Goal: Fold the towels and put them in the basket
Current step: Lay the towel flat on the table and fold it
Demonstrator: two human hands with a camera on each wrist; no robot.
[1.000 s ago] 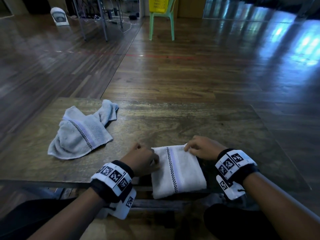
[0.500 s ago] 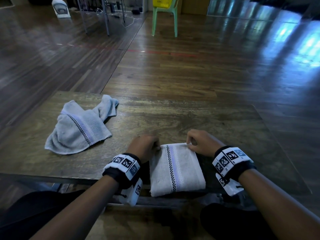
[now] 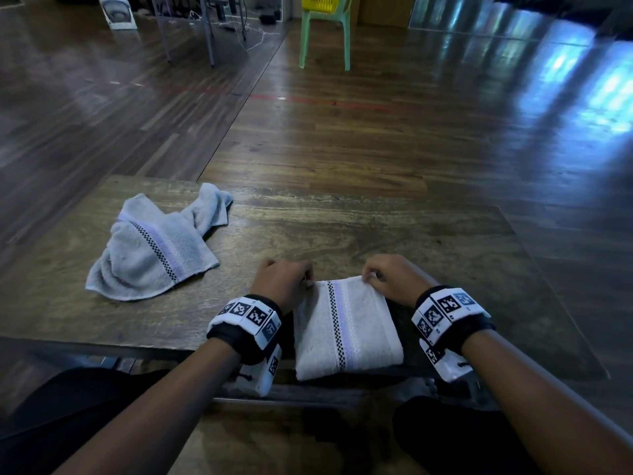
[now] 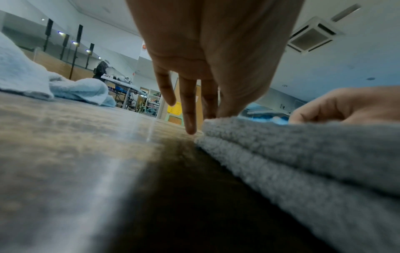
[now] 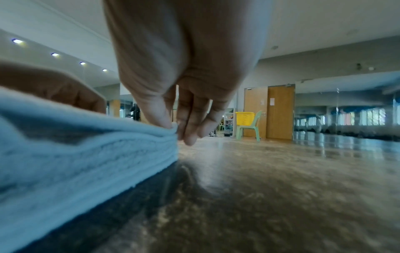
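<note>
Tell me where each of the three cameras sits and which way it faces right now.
Head: worn high, looking down and forward at the table; both forearms, left hand, right hand show.
Left wrist: low at the tabletop, looking along the palm and fingers at the folded towel.
Right wrist: low, looking along its fingers pinching that towel's far corner.
Shared: both wrist views show the yellow basket on a green chair.

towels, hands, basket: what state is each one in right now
folded towel: folded flat at the table's near edge, far corners pinched
loose towel: crumpled, unfolded, untouched
left hand: pinches the far left corner
right hand: pinches the far right corner
basket: on a chair, contents not visible
</note>
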